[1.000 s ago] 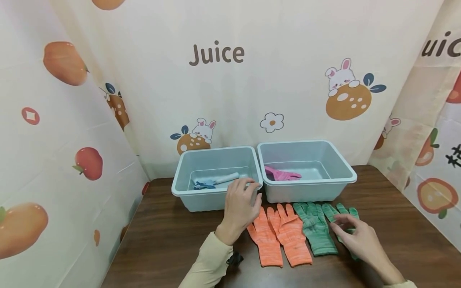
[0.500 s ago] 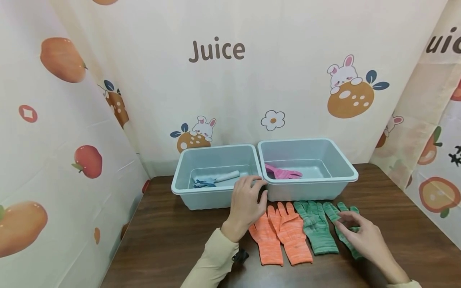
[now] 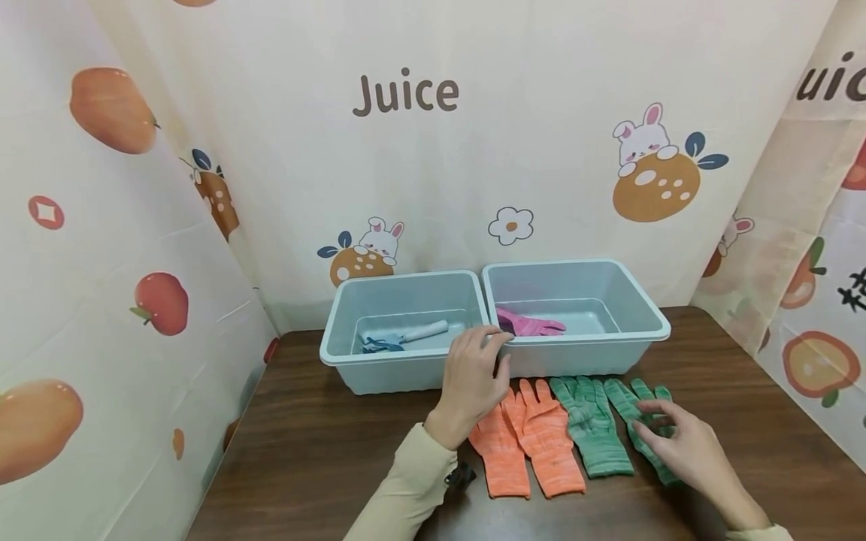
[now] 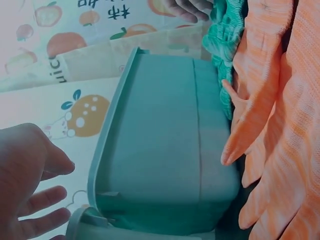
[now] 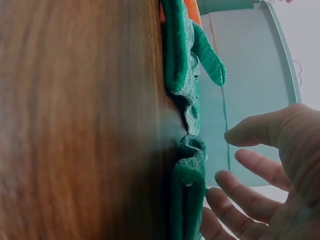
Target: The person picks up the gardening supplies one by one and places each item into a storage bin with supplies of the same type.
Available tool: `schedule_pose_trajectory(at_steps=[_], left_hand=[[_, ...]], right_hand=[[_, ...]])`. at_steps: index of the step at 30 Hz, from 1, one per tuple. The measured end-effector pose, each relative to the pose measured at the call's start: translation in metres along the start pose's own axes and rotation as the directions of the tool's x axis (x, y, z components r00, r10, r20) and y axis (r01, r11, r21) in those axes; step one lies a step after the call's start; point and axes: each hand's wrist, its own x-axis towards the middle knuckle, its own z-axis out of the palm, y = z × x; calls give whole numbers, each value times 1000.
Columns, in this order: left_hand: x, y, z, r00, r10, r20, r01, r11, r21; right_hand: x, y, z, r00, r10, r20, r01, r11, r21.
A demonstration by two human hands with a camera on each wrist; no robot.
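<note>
My left hand (image 3: pixel 470 379), fingers loosely bent and holding nothing, hovers over the fingertip end of the orange gloves (image 3: pixel 551 451), close to the front corners where two pale blue bins meet. In the left wrist view, thumb and fingers stand apart beside the bin rim. My right hand (image 3: pixel 693 451) hangs relaxed over the right one of two green gloves (image 3: pixel 598 443), partly hiding it. The right wrist view shows the fingers spread near the green glove's cuff (image 5: pixel 187 200), nothing gripped. Both glove pairs lie flat, side by side, fingers toward the bins.
The left bin (image 3: pixel 386 377) holds a pale rolled item (image 3: pixel 425 330) and a blue item with dark strips (image 3: pixel 383 343). A pink glove (image 3: pixel 534 326) lies in the right bin (image 3: pixel 575 358). Both bins stand against a printed curtain (image 3: pixel 433 165) on the wooden table (image 3: pixel 304 451).
My left hand has moved right, from the left bin's front edge to the join between the bins. My right hand has barely moved. The gloves stay in place.
</note>
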Motion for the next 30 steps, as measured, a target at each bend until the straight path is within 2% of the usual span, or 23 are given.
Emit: schedule_pose_trajectory(at_steps=[6,19,25,30], left_hand=[[3,-3,5,999,-17,39,17,1000,3],[8,0,13,1000,15,14,-15,1000,25],[6,1,19,999,17,44,-19,999,46],[6,0,22,999,17,42,-19,998,66]], right_hand=[[4,1,1,1000,-29,1,29,999,-29],[10,7,3,998,-20,55,24,997,-79],[10,13,1,998,-6,70,14,995,-101],[10,15,0,997,-2,82,9,996,-93]])
